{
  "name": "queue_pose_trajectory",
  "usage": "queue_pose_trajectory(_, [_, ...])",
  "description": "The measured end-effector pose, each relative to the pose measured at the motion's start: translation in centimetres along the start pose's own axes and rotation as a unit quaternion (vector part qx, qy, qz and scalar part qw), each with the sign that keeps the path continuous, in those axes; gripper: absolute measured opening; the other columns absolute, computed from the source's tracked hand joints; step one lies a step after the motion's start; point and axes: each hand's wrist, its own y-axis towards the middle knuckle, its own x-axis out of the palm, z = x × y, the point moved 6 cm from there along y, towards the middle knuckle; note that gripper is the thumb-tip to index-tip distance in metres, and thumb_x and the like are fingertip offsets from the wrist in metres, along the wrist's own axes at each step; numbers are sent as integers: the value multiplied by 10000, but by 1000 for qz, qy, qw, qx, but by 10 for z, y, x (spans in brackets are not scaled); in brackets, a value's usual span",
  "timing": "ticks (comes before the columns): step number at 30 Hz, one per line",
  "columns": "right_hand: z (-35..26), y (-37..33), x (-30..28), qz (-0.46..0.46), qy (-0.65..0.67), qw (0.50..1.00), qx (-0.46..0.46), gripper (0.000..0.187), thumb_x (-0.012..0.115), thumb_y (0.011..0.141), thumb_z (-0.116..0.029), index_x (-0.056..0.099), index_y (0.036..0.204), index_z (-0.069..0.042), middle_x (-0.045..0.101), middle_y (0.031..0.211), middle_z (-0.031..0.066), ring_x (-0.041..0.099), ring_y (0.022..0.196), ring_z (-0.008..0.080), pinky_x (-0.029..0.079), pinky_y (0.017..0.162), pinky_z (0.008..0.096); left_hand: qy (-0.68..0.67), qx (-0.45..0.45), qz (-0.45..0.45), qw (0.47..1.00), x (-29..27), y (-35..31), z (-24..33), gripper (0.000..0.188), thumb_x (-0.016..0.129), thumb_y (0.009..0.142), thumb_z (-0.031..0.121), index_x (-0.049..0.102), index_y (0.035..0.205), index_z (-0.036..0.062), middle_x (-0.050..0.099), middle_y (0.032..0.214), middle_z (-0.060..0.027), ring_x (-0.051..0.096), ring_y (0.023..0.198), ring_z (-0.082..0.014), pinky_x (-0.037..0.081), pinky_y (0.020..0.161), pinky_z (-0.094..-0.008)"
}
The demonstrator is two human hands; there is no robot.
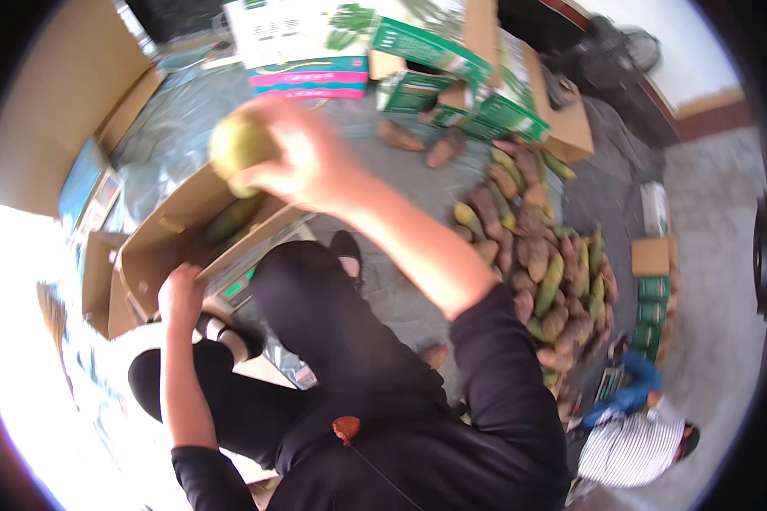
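My right hand (pixel 308 163), smeared by motion, grips a yellow-green vegetable (pixel 239 152) with a rounded end, held above an open cardboard box (pixel 164 226). How long the vegetable is cannot be made out. Inside the box lies a long green vegetable (pixel 228 220). At the box's near rim, my left hand (pixel 181 294) is closed on the cardboard edge, its fingertips partly hidden. Beside the box's near side, a weighing scale's display (pixel 237 285) glows green.
To the right, a large heap of brown and yellow-green long vegetables (pixel 537 255) covers the floor sheet. Printed green cartons (pixel 503 115) stand beyond it, with a black fan (pixel 618 55) behind. A person in a striped top (pixel 631 450) is at the lower right.
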Motion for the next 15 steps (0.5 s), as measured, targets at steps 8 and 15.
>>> queue_pose_trajectory(8, [117,-27,125,-401,-473,775,123,492,734,711,-358,575,1125,-146,638,1005,59,581,1005,253,326,891,635,-47,28,28,998,-6,7,17,120,660,712,89,623,802,19,564,784,-154,578,777,-363,458,680,-425])
queue_pose_trajectory(15, [58,-39,58,-149,-164,967,128,428,750,719,-266,620,1090,-98,662,937,109,636,857,252,448,813,421,-82,12,8,997,0,6,5,117,660,721,100,635,802,19,556,762,-157,573,741,-361,446,657,-422])
